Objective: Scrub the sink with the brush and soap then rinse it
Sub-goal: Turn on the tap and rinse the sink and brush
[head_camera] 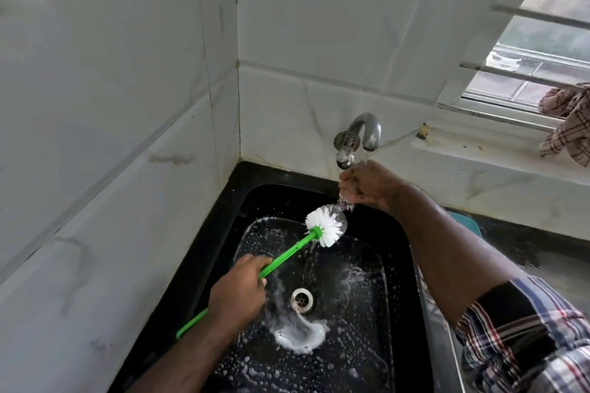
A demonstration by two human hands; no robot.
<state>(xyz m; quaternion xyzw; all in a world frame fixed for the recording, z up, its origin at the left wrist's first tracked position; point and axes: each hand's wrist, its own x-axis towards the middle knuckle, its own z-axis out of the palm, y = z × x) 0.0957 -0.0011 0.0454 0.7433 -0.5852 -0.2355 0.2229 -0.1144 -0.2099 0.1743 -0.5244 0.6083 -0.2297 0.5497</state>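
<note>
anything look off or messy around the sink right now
Nothing looks damaged or spilled. Soap foam speckles the black sink and pools by the drain, as scrubbing would leave. The tap runs over the right hand; the left hand holds the brush.

White marble-patterned wall tiles (127,73) meet in a corner. A daylit barred window (539,51) sits at upper right, a checked cloth (568,124) draped on its white ledge (479,153).

Black sink (230,233), foam (300,337) around drain (301,298)
</note>
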